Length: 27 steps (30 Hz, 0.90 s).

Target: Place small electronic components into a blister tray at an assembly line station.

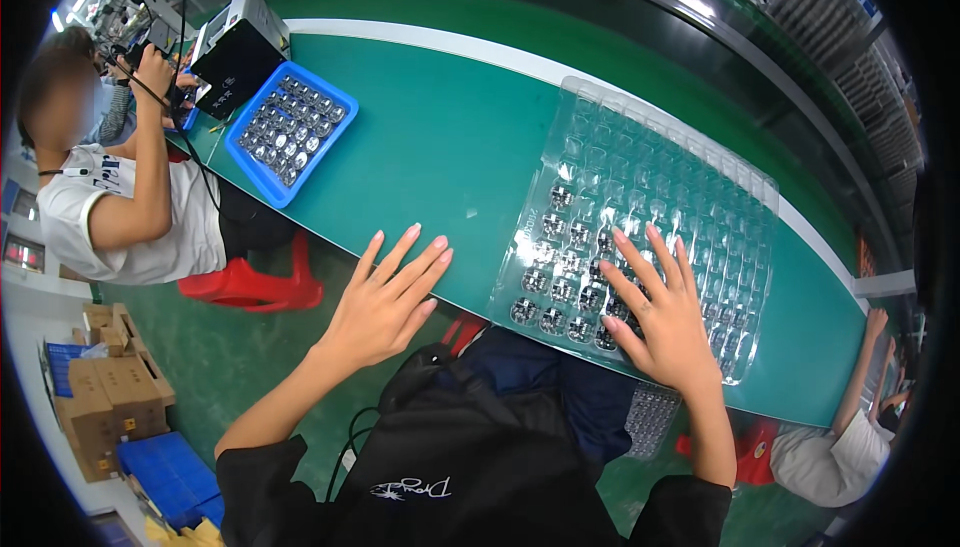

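Observation:
My left hand [385, 302] is open, its fingers stretched out and close together over the front edge of the green table. Nothing is in it. My right hand [665, 332] lies open with spread fingers on a clear plastic tray [517, 257] of many pockets. Small round dark and silvery parts [551, 321] fill several pockets in the nearer rows, and the farther pockets look bare. Some pockets are hidden beneath the right hand. Whether its fingertips touch any part, I cannot tell.
A blue tray [262, 184] of similar round parts sits at the left of the green table [430, 127], beside a black and white box-shaped device [240, 57]. A person [140, 202] works at the left; another person's arm [862, 372] shows at the right. Red stools [250, 285] and cardboard boxes [115, 397] stand below.

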Available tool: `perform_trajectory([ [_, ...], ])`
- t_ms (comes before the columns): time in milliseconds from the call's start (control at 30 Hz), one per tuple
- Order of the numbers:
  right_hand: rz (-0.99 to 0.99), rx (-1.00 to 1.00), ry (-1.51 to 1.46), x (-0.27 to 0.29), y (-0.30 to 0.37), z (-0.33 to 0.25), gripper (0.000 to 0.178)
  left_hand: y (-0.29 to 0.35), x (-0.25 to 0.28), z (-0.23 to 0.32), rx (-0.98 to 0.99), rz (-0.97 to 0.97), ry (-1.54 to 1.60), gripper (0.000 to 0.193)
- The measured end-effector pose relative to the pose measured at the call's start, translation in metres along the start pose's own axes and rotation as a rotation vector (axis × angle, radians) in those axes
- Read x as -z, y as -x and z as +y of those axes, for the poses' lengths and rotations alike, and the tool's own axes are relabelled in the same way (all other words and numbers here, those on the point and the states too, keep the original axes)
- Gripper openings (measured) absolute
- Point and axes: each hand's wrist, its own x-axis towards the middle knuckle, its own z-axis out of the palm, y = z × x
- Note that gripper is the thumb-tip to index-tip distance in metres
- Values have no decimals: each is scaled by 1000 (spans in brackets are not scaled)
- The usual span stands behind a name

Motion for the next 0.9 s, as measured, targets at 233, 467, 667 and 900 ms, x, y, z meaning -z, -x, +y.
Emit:
perform_trajectory([
  [233, 21, 6, -9, -2, 1, -1, 55, 32, -2, -3, 7, 36, 102, 61],
  [467, 23, -5, -12, -2, 0, -2, 54, 55, -13, -8, 15, 153, 136, 59],
  [667, 46, 3, -8, -3, -2, -1, 54, 63, -29, -7, 48, 317, 134, 49],
  [900, 35, 0, -34, -1, 1, 1, 51, 68, -55, -16, 442, 296, 549, 21],
])
